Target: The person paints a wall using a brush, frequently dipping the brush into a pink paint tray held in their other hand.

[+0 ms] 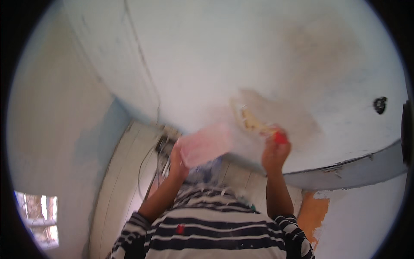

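Shirt: striped shirt (207, 233), bottom centre.
Left hand: left hand (177, 159) grips the pink tray (205, 144) at its lower left edge.
Right hand: right hand (275, 151) clamped on the red-handled scraper (258, 125), blade against the ceiling (241, 56) just above the hand.

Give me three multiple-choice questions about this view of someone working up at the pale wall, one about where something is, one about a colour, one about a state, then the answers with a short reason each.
1. Where does the blade of the putty knife rest?
A. on the pale wall
B. on the window
C. on the striped shirt

2. What colour is the knife's handle?
A. green
B. red
C. black

3. What does the left hand do?
A. hangs empty
B. holds up a pink board
C. grips a cable

Answers: 1 A, the blade lies on a tan patch of the wall above the right hand. 2 B, a red end shows in that fist. 3 B, the fingers close on the board's lower left edge.
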`<action>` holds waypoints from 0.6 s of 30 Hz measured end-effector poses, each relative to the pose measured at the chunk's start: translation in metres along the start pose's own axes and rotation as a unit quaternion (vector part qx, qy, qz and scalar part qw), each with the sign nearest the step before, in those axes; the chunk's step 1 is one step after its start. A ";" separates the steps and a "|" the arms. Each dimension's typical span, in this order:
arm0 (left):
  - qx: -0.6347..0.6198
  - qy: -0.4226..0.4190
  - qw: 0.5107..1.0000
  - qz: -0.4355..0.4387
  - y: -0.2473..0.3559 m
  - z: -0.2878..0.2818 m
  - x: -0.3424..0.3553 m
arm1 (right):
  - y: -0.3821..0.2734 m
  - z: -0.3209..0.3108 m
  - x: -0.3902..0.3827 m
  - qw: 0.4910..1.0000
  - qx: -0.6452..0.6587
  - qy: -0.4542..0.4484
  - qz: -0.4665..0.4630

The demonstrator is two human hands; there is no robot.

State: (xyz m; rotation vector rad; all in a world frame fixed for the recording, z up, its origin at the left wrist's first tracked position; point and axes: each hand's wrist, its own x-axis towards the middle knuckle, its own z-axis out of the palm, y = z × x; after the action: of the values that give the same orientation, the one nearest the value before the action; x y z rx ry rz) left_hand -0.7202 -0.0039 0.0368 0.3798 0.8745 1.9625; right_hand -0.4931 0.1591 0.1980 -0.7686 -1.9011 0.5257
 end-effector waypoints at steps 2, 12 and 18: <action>-0.040 0.020 0.999 0.025 -0.001 0.005 0.007 | 0.012 -0.001 -0.027 0.956 0.219 0.151 0.126; 0.079 0.008 0.969 0.235 0.022 0.066 0.024 | -0.024 -0.007 -0.022 0.874 0.372 0.252 0.188; 0.167 -0.019 0.938 0.303 0.072 0.048 0.034 | -0.064 0.081 -0.032 0.889 0.350 0.194 0.221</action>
State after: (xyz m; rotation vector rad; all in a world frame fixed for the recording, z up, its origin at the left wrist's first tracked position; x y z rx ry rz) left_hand -0.7560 0.0224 0.1185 0.9786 1.1667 2.3440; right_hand -0.5747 0.0895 0.1846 -0.7371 -1.0347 1.1666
